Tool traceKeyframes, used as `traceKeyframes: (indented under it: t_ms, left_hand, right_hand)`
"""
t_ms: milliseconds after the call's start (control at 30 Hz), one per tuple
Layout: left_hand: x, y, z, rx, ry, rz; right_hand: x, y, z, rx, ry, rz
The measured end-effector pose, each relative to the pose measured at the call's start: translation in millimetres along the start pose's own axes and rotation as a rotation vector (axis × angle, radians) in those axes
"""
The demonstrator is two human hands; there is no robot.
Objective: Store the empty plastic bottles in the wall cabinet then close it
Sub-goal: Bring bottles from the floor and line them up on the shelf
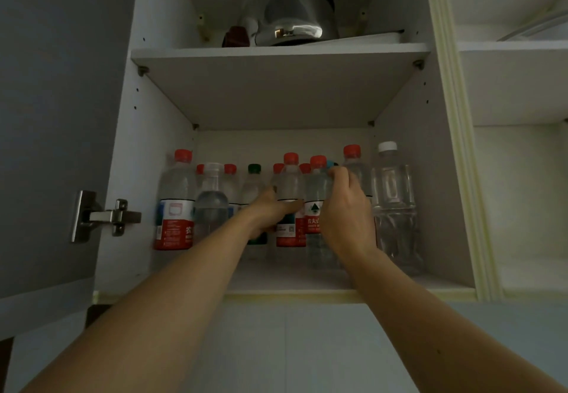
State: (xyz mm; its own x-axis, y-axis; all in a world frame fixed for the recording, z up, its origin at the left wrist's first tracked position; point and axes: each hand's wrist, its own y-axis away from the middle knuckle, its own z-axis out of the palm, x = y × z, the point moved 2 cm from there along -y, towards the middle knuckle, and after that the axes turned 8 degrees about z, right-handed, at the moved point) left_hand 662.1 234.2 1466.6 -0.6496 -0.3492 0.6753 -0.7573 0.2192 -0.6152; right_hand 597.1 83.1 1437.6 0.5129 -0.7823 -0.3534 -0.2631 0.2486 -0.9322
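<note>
Single head view, worn camera, tilted up and forward into open wall cabinet (399, 208). Wide-angle, edges bowed. Close in: both forearms run from bottom corners to lower shelf at frame centre. Upper shelf (276, 54) seen from underneath. Open door (46, 116) fills left edge; neighbouring compartment at right.

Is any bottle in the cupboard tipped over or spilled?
No, nothing stands out. The bottles on the lower shelf all stand upright with caps on, and no spill shows. Both hands are among them: the left hand and the right hand.
</note>
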Motion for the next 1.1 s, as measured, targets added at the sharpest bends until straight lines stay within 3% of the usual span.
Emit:
traceKeyframes:
  t_ms: [233, 567, 800, 967, 1100]
  left_hand:
    - [-8.7, 6.8, -15.2, -0.046, 0.069, -0.010]
    - [-10.5, 12.9, -5.1, -0.205, 0.514, -0.099]
    - [-10.5, 14.6, -8.5, -0.213, 0.556, -0.053]
    - [-12.4, 18.1, -17.0, -0.138, 0.550, -0.031]
    - [-10.4, 21.0, -25.1, -0.174, 0.531, 0.015]
  right_hand:
    - [-0.8, 0.6, -2.9, -0.019, -0.050, 0.020]
    - [7.7, -2.0, -2.3, -0.078, -0.272, 0.224]
    - [15.6, -7.2, -1.0, -0.167, -0.487, 0.343]
    - [18.8, -7.6, -0.7, -0.245, -0.536, 0.369]
    - [17.8, -7.5, 5.4, -0.344, -0.500, 0.324]
